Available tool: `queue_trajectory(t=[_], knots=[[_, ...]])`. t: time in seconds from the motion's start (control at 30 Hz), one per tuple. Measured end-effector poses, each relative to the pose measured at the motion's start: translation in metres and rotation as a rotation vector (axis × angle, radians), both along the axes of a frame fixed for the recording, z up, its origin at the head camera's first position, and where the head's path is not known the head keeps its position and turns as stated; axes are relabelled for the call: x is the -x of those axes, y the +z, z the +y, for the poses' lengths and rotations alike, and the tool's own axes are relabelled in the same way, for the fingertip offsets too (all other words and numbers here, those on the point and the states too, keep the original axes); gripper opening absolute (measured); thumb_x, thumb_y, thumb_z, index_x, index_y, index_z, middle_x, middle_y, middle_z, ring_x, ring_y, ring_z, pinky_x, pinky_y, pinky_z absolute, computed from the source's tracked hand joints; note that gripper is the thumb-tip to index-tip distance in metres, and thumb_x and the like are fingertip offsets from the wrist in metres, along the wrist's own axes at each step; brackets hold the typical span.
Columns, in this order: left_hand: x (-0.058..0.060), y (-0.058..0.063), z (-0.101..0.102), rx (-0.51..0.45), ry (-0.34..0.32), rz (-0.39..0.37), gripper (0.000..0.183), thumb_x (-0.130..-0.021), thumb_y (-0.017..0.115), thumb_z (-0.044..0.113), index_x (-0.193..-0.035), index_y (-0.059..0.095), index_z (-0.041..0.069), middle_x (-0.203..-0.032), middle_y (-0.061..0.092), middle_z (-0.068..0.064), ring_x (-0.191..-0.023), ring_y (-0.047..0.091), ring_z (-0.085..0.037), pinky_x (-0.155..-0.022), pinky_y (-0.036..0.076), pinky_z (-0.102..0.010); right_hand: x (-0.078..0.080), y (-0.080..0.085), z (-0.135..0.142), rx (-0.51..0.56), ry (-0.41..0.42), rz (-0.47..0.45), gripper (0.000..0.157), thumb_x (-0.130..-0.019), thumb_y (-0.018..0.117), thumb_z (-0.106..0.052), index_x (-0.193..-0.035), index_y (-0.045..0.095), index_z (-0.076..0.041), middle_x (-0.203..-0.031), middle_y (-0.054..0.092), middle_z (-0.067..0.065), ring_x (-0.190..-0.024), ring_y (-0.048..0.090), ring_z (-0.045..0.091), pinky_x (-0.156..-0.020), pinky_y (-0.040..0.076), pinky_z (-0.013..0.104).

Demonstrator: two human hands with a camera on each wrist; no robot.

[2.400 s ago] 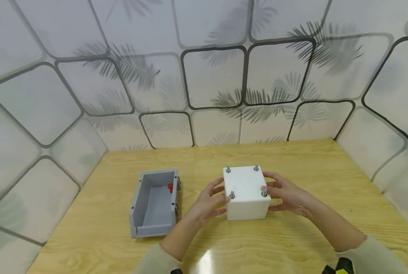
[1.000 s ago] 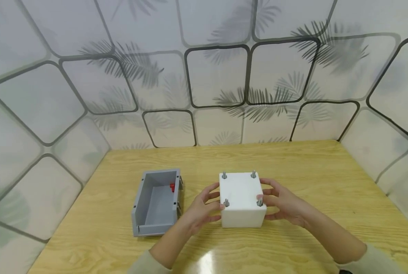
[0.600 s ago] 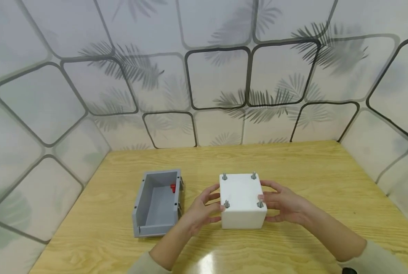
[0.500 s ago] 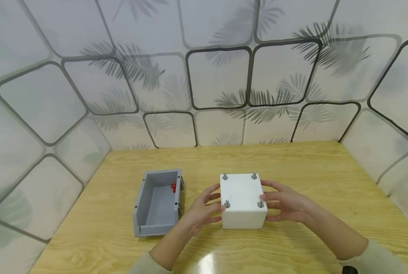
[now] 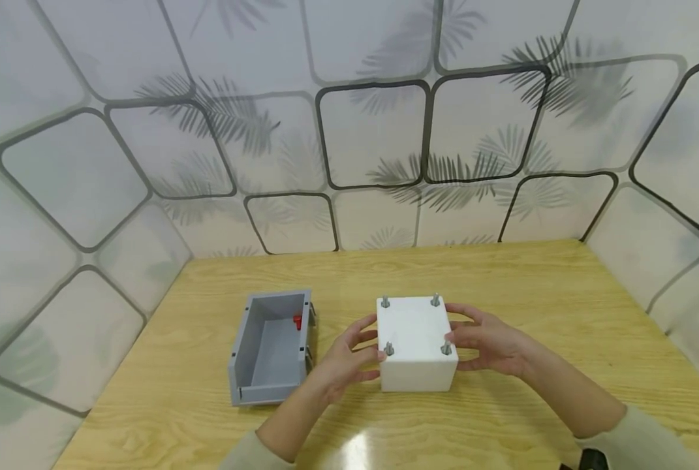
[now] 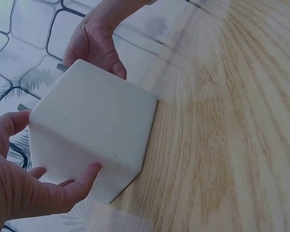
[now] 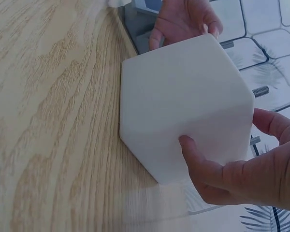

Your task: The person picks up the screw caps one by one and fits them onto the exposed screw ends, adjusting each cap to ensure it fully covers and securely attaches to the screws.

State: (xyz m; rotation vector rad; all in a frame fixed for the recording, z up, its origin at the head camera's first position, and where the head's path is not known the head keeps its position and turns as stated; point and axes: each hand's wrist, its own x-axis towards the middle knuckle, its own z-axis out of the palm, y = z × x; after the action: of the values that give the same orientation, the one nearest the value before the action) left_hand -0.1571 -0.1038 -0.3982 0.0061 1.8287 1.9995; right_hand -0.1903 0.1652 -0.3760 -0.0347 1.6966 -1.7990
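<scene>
A white box-shaped block (image 5: 415,329) rests on the wooden table in front of me. A metal threaded stud stands up at each corner of its top; one stud (image 7: 261,91) shows closely in the right wrist view. My left hand (image 5: 340,369) holds the block's left side, thumb at the near top corner and fingers spread along the face. Opposite it, my right hand (image 5: 493,339) holds the right side, with the thumb beside the near right stud. In the left wrist view, the block's underside (image 6: 145,145) meets the table. The far face is hidden.
Left of the block stands a grey plastic bin (image 5: 245,346) with a small red piece (image 5: 297,322) inside. The wooden table (image 5: 502,274) ends at a patterned cloth backdrop (image 5: 372,137) behind and along both sides.
Since the oldest frame, the block has shifted slightly towards me with both hands on it. In the last half second, my right fingers have moved a little on its side; the block stays put.
</scene>
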Motion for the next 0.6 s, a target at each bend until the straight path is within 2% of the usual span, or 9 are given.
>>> queue_trajectory(t=[0.2,0.43,0.6], knots=[[0.000,0.000,0.000,-0.002,-0.004,-0.001,0.076,-0.082,0.065,0.004,-0.148,0.030,0.016,-0.146,0.032,-0.021,-0.116,0.050,-0.031,-0.090,0.050,-0.052,-0.001,-0.002,0.000,-0.011,0.025,0.046,0.085,-0.088,0.063,-0.010,-0.152,0.008,-0.014,-0.151,0.018,0.028,-0.112,0.052,0.028,-0.084,0.050,0.046],[-0.001,-0.001,-0.001,-0.006,-0.008,0.009,0.075,-0.083,0.065,0.004,-0.148,0.029,0.015,-0.146,0.031,-0.022,-0.116,0.051,-0.032,-0.090,0.050,-0.051,-0.002,-0.007,0.002,0.007,0.047,0.100,0.085,-0.088,0.064,-0.009,-0.152,0.007,-0.012,-0.149,0.017,0.030,-0.113,0.051,0.027,-0.088,0.049,0.045],[-0.001,-0.002,-0.001,-0.013,-0.016,0.012,0.075,-0.084,0.066,0.005,-0.148,0.029,0.015,-0.146,0.031,-0.022,-0.115,0.052,-0.031,-0.091,0.049,-0.051,-0.004,-0.012,0.001,0.025,0.031,0.189,0.086,-0.088,0.065,-0.008,-0.151,0.007,-0.007,-0.149,0.017,0.031,-0.119,0.048,0.025,-0.094,0.048,0.036]])
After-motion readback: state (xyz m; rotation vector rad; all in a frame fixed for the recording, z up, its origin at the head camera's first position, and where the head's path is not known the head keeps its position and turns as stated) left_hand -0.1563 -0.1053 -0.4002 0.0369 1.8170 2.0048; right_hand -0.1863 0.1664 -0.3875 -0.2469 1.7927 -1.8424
